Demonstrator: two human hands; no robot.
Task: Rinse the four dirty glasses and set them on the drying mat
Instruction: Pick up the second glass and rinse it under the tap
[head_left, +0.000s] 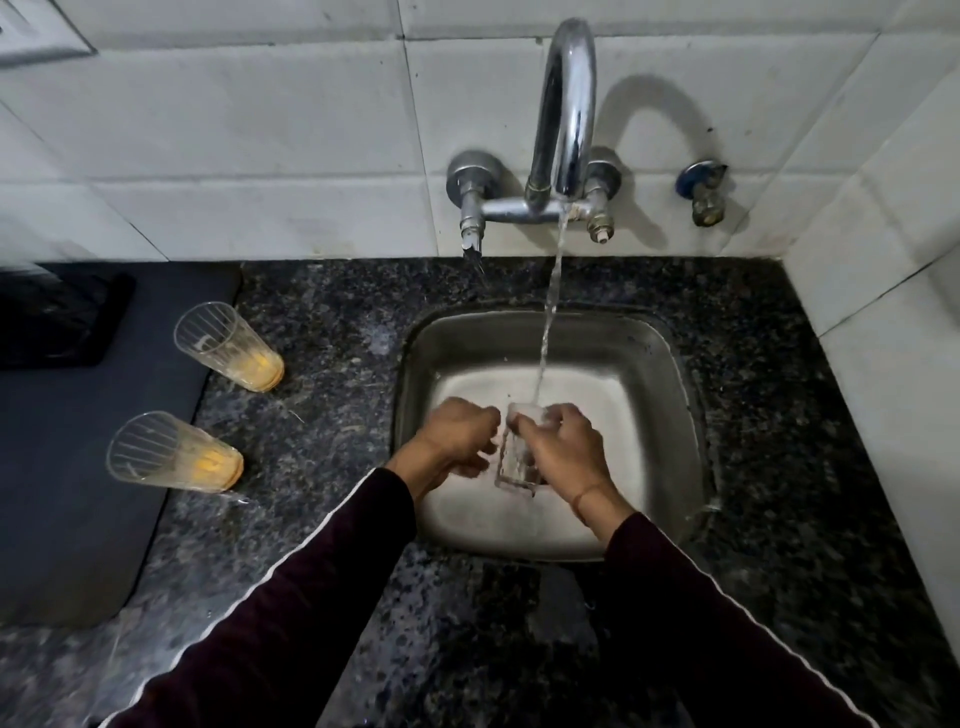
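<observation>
Over the steel sink (670, 395) my right hand (563, 447) grips a clear glass (514, 465), held upright with its mouth under the running water (550, 306). My left hand (457, 434) is curled against the glass's left side, its fingers blurred. Two dirty glasses with orange residue at the bottom stand on the counter to the left, one farther back (228, 345) and one nearer (171, 452). Both are at the right edge of the dark grey drying mat (78, 493). No glass stands on the mat itself.
A chrome wall tap (566, 119) arches over the sink, with a small valve (704, 197) to its right. A black object (52, 322) lies at the mat's far end. Speckled granite counter (779, 415) surrounds the sink; tiled walls close the back and right.
</observation>
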